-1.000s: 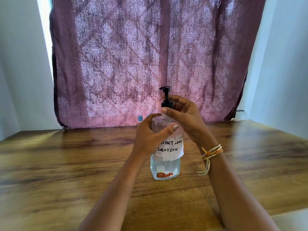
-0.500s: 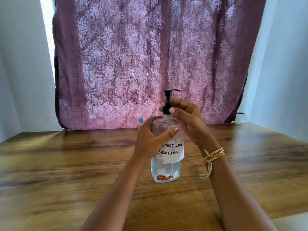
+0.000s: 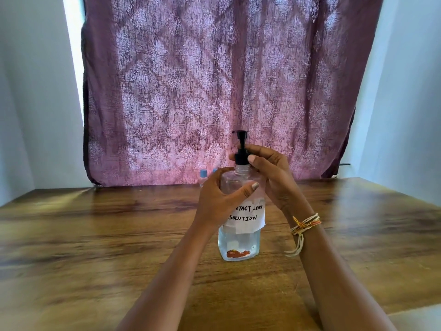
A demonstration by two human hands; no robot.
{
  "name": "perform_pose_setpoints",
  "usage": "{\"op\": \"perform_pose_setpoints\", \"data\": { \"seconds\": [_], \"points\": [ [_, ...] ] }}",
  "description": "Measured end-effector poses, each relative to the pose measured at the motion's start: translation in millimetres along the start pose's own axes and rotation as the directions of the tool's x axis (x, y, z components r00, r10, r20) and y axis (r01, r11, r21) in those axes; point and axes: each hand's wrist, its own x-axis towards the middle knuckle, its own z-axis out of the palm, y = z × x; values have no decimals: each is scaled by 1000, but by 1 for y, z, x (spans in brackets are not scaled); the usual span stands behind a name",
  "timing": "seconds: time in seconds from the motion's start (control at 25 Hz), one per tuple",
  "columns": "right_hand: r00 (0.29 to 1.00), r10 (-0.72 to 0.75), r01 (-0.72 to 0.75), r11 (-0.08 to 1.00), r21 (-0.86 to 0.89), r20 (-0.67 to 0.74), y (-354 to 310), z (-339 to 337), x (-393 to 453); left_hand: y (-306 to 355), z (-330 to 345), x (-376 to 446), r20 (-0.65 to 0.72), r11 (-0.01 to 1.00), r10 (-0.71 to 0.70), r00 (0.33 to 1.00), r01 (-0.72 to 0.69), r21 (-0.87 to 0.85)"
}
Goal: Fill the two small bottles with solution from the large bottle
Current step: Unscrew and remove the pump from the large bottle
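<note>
Our left hand [image 3: 218, 199] wraps the shoulder of the large bottle [image 3: 239, 244], thumb across its front just above the paper label [image 3: 248, 215] reading "SOLUTION"; our right hand [image 3: 272, 177] pinches the collar of the black pump [image 3: 241, 149], fingers curled round the neck; a thread bracelet [image 3: 305, 223] sits on that wrist, its loose ends hanging; the bottle stands upright on the wooden table [image 3: 95, 247], about midway between the left and right edges, clear liquid showing in its lower part; the two small bottles [image 3: 203, 177] stand at the far edge, against the purple curtain [image 3: 214, 80]; we see the blue cap of one plainly, while our left hand and the large bottle hide most of the other
</note>
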Motion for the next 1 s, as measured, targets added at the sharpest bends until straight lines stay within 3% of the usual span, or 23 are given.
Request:
{"op": "perform_pose_setpoints", "data": {
  "seconds": [0.2, 0.36, 0.52, 0.6, 0.76, 1.0],
  "points": [
    [999, -1, -3, 993, -115, -32, -9, 0, -8, 6, -1, 0, 10, 999, -24, 1000, 24, 24],
    [997, 81, -83, 964, -251, -20, -27, -2, -2, 13, -3, -1, 4, 994, -100, 995, 100, 33],
    [978, 191, -124, 855, -504, 83, -44, 5, 9, 26, -8, 5, 63, 970, -207, 976, 196, 145],
    [978, 190, -111, 828, -549, 90, -51, 8, 15, 35, -12, 10, 99, 944, -281, 955, 256, 210],
    [987, 143, -88, 871, -484, 78, -70, 14, 24, 46, -14, 14, 151, 905, -376, 914, 327, 274],
    [987, 106, -137, 946, -295, -118, -102, 22, 36, 64, -11, 19, 205, 852, -483, 851, 404, 332]
  ]
}}
